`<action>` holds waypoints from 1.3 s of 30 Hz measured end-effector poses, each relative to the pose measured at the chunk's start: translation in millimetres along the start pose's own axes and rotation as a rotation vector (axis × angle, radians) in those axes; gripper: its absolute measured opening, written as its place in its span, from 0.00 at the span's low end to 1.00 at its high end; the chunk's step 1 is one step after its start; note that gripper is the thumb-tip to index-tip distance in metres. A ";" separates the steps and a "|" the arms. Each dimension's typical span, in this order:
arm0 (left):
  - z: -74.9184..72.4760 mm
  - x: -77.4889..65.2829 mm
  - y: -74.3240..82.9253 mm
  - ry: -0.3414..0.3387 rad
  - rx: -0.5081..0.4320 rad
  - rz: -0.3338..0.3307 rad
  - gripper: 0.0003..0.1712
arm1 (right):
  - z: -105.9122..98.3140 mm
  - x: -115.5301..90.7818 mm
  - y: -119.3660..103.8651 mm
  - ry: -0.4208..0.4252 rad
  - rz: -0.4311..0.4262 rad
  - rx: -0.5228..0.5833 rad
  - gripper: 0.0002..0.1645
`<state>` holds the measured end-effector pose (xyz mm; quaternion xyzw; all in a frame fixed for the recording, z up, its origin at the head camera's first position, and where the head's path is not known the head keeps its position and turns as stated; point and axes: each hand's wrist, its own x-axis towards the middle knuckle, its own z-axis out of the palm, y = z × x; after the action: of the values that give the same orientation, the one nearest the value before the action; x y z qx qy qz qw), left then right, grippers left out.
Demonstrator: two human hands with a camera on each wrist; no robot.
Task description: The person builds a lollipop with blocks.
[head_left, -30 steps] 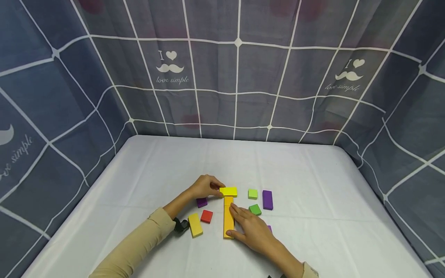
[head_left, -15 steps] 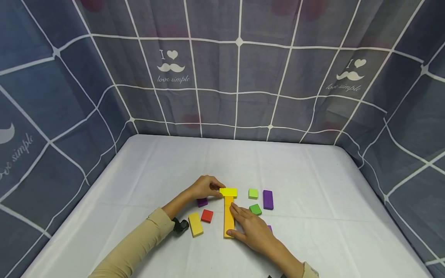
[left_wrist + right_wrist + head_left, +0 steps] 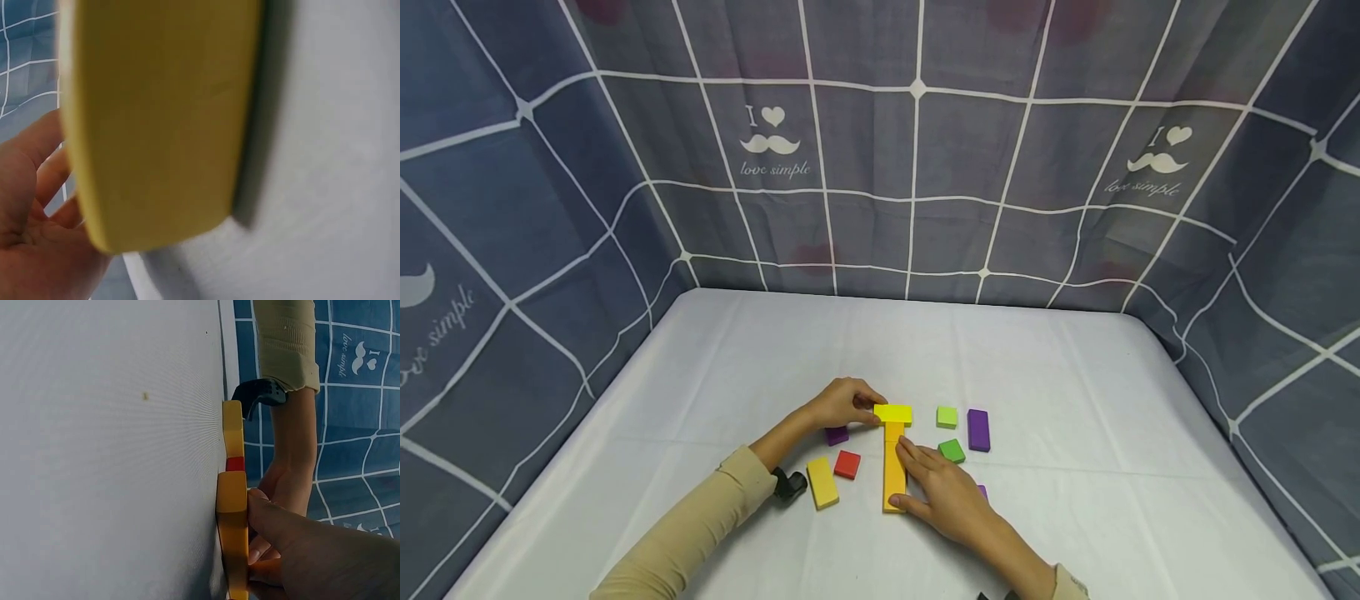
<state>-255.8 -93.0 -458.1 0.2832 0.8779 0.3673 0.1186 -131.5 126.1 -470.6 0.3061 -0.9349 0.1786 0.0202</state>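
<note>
In the head view, my left hand (image 3: 844,404) pinches the left end of a bright yellow block (image 3: 897,414) between thumb and fingers. This block lies crosswise at the far end of an orange column, forming a T. A short orange block (image 3: 893,431) and a long orange block (image 3: 892,479) make up the column, end to end. My right hand (image 3: 946,493) rests with extended fingers and thumb along the long one's right side; the right wrist view shows thumb and fingertips on this orange block (image 3: 232,506). A purple block (image 3: 837,436) sits below my left hand, partly hidden.
Left of the column lie a red block (image 3: 847,465) and another yellow block (image 3: 822,483), which looms large in the left wrist view. To the right are a light green block (image 3: 947,417), a green block (image 3: 952,451) and a purple block (image 3: 978,430). Another purple piece is mostly behind my right hand.
The bright yellow block has shifted very slightly toward the orange column under my left hand. My right hand stays in place, and the head view has drifted a little.
</note>
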 end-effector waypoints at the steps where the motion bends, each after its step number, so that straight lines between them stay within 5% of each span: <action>1: 0.1 -0.2 0.4 0.001 0.001 0.005 0.17 | -0.2 0.0 -0.2 -0.004 0.002 0.001 0.43; 17: -5.4 -10.4 -1.7 0.036 -0.071 0.000 0.21 | 1.0 0.4 -0.7 -0.003 0.004 0.019 0.43; 22: -24.9 -30.9 -17.8 -0.067 -0.148 0.049 0.22 | 0.1 -0.2 -0.8 -0.007 0.008 0.032 0.43; 27: -43.0 -46.7 -36.7 -0.195 -0.130 0.096 0.25 | -2.1 -0.6 -1.0 -0.004 0.006 0.033 0.43; 39: -40.5 -48.4 -41.6 -0.201 0.003 0.122 0.21 | -0.9 -0.8 -0.8 0.012 -0.005 0.032 0.43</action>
<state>-250.5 -168.4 -459.3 0.3717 0.8433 0.3422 0.1833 -130.5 126.3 -469.6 0.3076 -0.9310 0.1952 0.0216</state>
